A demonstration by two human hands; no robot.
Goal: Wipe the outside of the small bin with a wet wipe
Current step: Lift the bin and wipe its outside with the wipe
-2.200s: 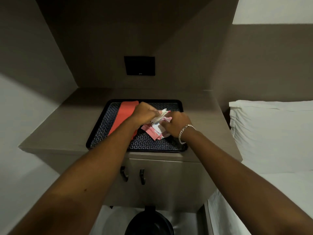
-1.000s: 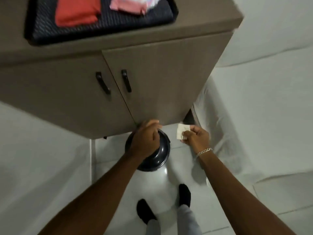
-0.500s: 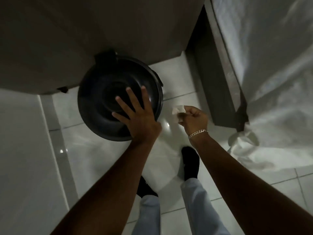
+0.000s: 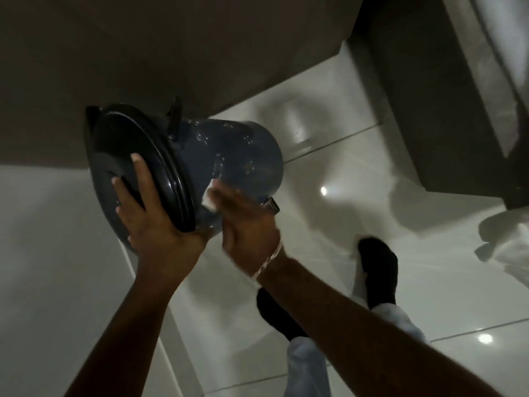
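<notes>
The small dark blue bin [image 4: 243,156] is lifted off the floor and tipped on its side, its black lid [image 4: 134,164] facing me. My left hand [image 4: 148,213] grips the lid and rim from below, fingers spread over the lid. My right hand [image 4: 246,224] presses a white wet wipe [image 4: 210,200] against the bin's side wall just behind the rim. Most of the wipe is hidden under my fingers. The right hand is motion-blurred.
The brown cabinet [image 4: 143,67] hangs above and behind the bin. A dark bed base [image 4: 429,96] with white sheet [image 4: 503,233] lies to the right. My feet in black socks [image 4: 378,267] stand on the glossy white tiled floor [image 4: 357,196].
My left hand has picked the bin up from the floor and tilted it sideways. My right hand has brought the wipe onto the bin's side.
</notes>
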